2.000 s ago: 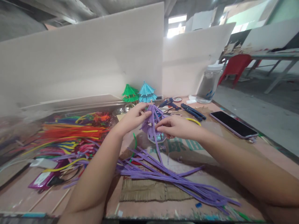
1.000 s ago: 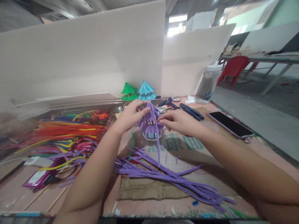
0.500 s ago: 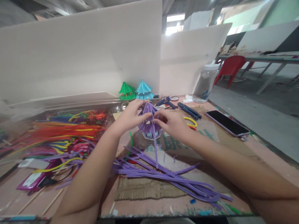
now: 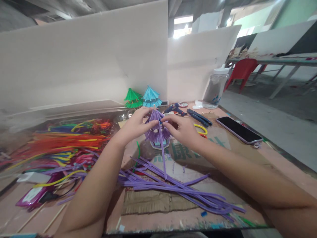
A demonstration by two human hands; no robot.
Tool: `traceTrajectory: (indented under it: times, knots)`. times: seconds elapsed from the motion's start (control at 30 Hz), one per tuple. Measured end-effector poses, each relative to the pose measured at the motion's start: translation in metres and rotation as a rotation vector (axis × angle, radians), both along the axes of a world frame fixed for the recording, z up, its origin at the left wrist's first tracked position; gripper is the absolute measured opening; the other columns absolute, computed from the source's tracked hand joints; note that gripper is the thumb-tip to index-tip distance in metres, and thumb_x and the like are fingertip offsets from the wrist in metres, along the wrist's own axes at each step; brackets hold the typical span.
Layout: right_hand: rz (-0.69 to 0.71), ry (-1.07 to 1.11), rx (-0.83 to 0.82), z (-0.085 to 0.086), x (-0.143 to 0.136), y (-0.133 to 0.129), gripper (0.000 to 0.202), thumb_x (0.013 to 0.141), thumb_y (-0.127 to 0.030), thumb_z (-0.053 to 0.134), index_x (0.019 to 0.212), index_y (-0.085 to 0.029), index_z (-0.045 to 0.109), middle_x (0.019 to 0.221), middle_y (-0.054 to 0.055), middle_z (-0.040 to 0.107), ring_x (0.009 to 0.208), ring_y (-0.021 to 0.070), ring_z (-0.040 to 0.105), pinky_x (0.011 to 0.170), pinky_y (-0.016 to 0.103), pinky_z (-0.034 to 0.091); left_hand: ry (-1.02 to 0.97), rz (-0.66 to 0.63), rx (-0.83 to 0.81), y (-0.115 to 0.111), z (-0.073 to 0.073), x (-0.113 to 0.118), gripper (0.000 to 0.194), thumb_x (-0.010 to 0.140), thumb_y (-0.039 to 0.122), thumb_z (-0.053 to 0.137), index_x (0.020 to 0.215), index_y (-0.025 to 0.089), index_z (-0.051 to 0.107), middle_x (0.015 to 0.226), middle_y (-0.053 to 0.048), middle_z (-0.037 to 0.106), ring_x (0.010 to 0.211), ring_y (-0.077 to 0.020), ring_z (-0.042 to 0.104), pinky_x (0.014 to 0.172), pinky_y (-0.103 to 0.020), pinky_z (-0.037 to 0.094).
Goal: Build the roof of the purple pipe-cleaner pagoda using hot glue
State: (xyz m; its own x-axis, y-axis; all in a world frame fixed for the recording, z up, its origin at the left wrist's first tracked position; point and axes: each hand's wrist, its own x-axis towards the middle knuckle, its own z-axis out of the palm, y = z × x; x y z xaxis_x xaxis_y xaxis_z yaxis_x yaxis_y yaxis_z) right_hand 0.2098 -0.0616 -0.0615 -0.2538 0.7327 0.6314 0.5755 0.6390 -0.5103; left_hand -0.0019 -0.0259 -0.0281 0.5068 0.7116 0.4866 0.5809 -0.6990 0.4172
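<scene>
A small purple pavilion model [image 4: 151, 136] with a tiered, pointed roof stands upright on a pale base. My left hand [image 4: 137, 125] grips its upper roof from the left, the thumb lying across the front. One long purple pipe cleaner [image 4: 163, 158] runs from the roof down toward me. At its upper end, my right hand [image 4: 182, 130] is closed with thumb and forefinger pinched against the roof; the exact contact is partly hidden by the fingers. Loose purple pipe cleaners [image 4: 183, 189] lie in a crossed heap in front of the model.
Behind stand a green roofed model [image 4: 133, 98] and a blue one [image 4: 150, 96]. A glue gun [image 4: 175, 108], pliers [image 4: 199, 117], yellow-handled scissors [image 4: 201, 129], a phone [image 4: 239, 130] and a water bottle [image 4: 215, 87] are on the right. Multicoloured pipe cleaners [image 4: 66, 140] cover the left.
The camera view has shifted slightly. Both hands stay at the roof, and the long pipe cleaner's upper part has moved a little to the left.
</scene>
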Motion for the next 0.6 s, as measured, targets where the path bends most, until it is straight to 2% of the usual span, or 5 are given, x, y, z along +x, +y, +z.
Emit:
traceTrajectory:
  times: [0.1,0.2,0.33,0.47,0.6]
  knots:
    - [-0.034,0.033,-0.092,0.009,0.005,0.003,0.02,0.093,-0.033,0.054,0.092,-0.018,0.067,0.072,0.001,0.066,0.063,0.0136,0.054,0.06,0.026,0.036,0.014,-0.006,-0.002,-0.002,0.001,0.001,0.051,0.087,0.047,0.065,0.13,0.02,0.058,0.132,-0.01,0.06,0.124,-0.0258,0.055,0.109,-0.041,0.042]
    - [-0.008,0.044,-0.158,0.015,0.011,0.007,0.022,0.092,-0.034,0.054,0.081,-0.017,0.065,0.073,0.001,0.065,0.066,0.0137,0.054,0.062,0.026,0.037,0.009,-0.01,0.009,-0.002,0.001,0.002,0.049,0.087,0.044,0.065,0.129,0.02,0.058,0.131,-0.009,0.061,0.124,-0.0249,0.056,0.109,-0.04,0.042]
    - [0.051,0.088,-0.219,0.017,0.013,0.009,0.02,0.091,-0.033,0.056,0.094,-0.017,0.067,0.081,0.003,0.067,0.07,0.0142,0.055,0.064,0.026,0.04,0.023,-0.016,0.048,-0.001,-0.001,0.002,0.046,0.088,0.041,0.064,0.128,0.02,0.058,0.129,-0.009,0.062,0.124,-0.0242,0.056,0.109,-0.039,0.041]
    - [0.104,0.077,-0.118,0.013,0.007,0.004,0.016,0.089,-0.027,0.056,0.094,-0.018,0.067,0.083,0.003,0.068,0.071,0.0136,0.055,0.064,0.026,0.04,0.032,-0.011,0.073,0.001,-0.001,0.002,0.045,0.088,0.041,0.064,0.127,0.018,0.059,0.128,-0.009,0.062,0.123,-0.0245,0.056,0.109,-0.038,0.041]
    - [0.079,0.025,-0.087,0.01,0.003,0.005,0.021,0.09,-0.031,0.056,0.076,-0.017,0.065,0.072,0.001,0.063,0.067,0.0131,0.053,0.063,0.026,0.037,-0.017,-0.025,0.054,0.002,-0.002,0.002,0.043,0.091,0.043,0.061,0.125,0.017,0.061,0.125,-0.009,0.064,0.119,-0.0238,0.058,0.106,-0.038,0.043]
